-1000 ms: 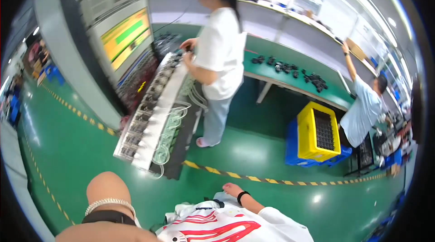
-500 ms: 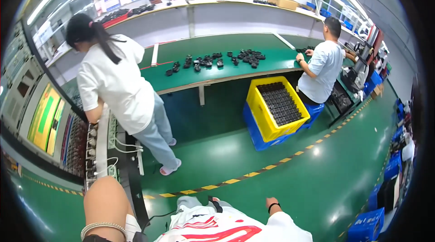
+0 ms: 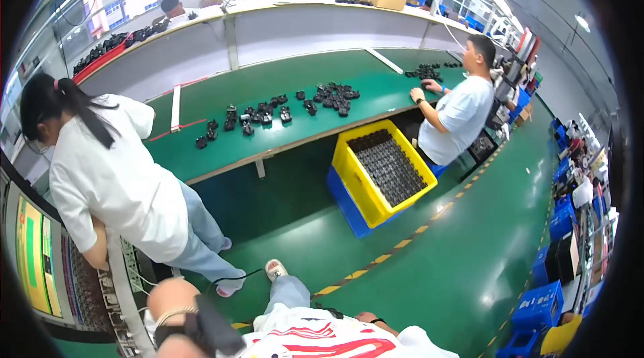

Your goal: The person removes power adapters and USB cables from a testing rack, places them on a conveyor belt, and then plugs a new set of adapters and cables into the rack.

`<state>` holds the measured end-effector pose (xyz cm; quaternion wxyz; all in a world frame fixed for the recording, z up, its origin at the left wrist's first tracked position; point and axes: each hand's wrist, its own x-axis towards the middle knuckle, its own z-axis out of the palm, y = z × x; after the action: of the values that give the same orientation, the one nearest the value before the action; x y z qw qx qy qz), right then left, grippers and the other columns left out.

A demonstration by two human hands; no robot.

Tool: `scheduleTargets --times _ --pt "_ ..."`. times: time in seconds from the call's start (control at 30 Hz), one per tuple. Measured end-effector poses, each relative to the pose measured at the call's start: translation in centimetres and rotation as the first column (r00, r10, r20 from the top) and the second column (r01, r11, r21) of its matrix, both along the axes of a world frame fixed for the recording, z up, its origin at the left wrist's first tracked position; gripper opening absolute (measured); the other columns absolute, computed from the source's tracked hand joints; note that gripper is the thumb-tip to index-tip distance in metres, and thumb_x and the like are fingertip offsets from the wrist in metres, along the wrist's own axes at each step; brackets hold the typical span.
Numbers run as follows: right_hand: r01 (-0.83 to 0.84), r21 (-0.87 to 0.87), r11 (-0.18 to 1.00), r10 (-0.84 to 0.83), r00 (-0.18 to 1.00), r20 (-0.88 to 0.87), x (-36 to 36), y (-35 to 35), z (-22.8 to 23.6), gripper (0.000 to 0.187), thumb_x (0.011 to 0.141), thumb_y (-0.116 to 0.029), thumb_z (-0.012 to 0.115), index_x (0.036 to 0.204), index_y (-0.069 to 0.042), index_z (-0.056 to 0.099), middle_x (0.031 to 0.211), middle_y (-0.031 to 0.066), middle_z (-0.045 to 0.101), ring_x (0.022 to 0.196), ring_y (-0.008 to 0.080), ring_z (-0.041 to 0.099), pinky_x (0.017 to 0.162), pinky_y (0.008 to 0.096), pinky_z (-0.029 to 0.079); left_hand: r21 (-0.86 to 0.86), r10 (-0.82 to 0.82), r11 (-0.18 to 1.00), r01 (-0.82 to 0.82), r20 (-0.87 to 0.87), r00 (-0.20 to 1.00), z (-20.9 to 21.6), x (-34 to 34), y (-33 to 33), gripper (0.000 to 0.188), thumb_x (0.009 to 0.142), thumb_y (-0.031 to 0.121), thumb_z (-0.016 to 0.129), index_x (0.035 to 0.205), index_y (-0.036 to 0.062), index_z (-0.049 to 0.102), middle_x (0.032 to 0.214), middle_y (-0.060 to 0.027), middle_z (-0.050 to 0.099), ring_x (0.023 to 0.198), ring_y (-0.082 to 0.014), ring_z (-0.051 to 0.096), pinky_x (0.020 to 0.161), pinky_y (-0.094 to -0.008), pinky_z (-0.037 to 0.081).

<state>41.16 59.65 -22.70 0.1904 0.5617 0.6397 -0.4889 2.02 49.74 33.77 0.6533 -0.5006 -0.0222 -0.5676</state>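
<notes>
- Since the earlier frame my view has swung right: the yellow crate point(image 3: 357, 187) sits further left in it, a pale shoe point(image 3: 276, 269) has come into sight, and the right hand point(image 3: 366, 317) has drawn in by the printed shirt point(image 3: 322, 343).
- Far left of the yellow crate, a co-worker in a white top point(image 3: 121, 177) stands beside a white rail point(image 3: 123, 277); this rail, well apart from the crate, is the thing nearest the left hand.
- The left hand point(image 3: 173, 296), left of the crate and closer to me, shows as a rounded shape; its fingers are hidden, so I cannot tell whether it is spread or pinching.
- Left of and behind the crate, the green table point(image 3: 228, 150) carries scattered black parts point(image 3: 337, 97).
- The right hand, on the crate's near side, is mostly covered; I cannot tell its state either.
- Right of the crate, a co-worker in pale blue point(image 3: 459, 120) reaches onto the table.
- I judge the step in hand to be walking; the next move seems to call for careful footing and arms kept off the rail.
</notes>
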Motion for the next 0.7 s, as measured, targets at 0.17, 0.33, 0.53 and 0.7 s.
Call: scheduleTargets --times 0.17,0.33,0.53,0.7 --pt "0.109 0.058 0.992 -0.117 0.978 0.17 -4.0 9.7 2.8 0.031 0.083 -0.033 0.057 0.094 -0.005 0.065 0.084 0.0092 0.066 0.075 0.0214 0.063 0.067 0.0375 0.05 -0.845 0.373 0.059 0.532 0.513 0.773 -9.3 -10.7 10.1 0.013 0.08 0.006 0.053 0.09 0.0022 0.06 0.093 -0.0143 0.059 0.085 -0.0316 0.056 0.079 -0.0412 0.044" --pt "0.279 0.186 0.942 -0.294 0.954 0.055 -12.6 18.2 3.7 0.028 0.083 -0.027 0.058 0.095 -0.003 0.063 0.075 0.0087 0.063 0.063 0.0176 0.06 0.055 0.0311 0.049 -0.237 0.852 -0.01 0.971 0.507 0.133 -32.4 -18.3 12.4 0.026 0.089 0.02 0.052 0.075 0.0015 0.064 0.06 -0.0085 0.058 0.054 -0.0206 0.055 0.056 -0.0317 0.045" --pt "0.216 0.098 0.971 -0.082 0.692 -0.717 -36.7 23.2 18.7 0.017 0.089 -0.013 0.054 0.1 -0.002 0.058 0.082 0.0015 0.058 0.072 0.0091 0.053 0.062 0.0229 0.043 0.817 0.146 -0.274 0.508 0.557 -0.818 -29.3 -27.6 20.5 0.049 0.094 0.04 0.04 0.053 0.014 0.034 0.044 0.0028 0.021 0.037 -0.0106 0.023 0.04 -0.0266 0.021" --pt "-0.097 0.64 0.762 0.642 0.24 -0.728 -52.1 23.7 40.4 0.032 0.077 0.001 0.052 0.109 -0.001 0.058 0.109 0.0158 0.057 0.1 0.0292 0.056 0.086 0.0336 0.045 0.684 -0.026 -0.366 0.631 0.67 -0.742 -18.7 -29.7 26.3 0.05 0.093 0.041 0.037 0.053 0.0109 0.034 0.044 0.0035 0.023 0.039 -0.009 0.022 0.042 -0.0253 0.02"
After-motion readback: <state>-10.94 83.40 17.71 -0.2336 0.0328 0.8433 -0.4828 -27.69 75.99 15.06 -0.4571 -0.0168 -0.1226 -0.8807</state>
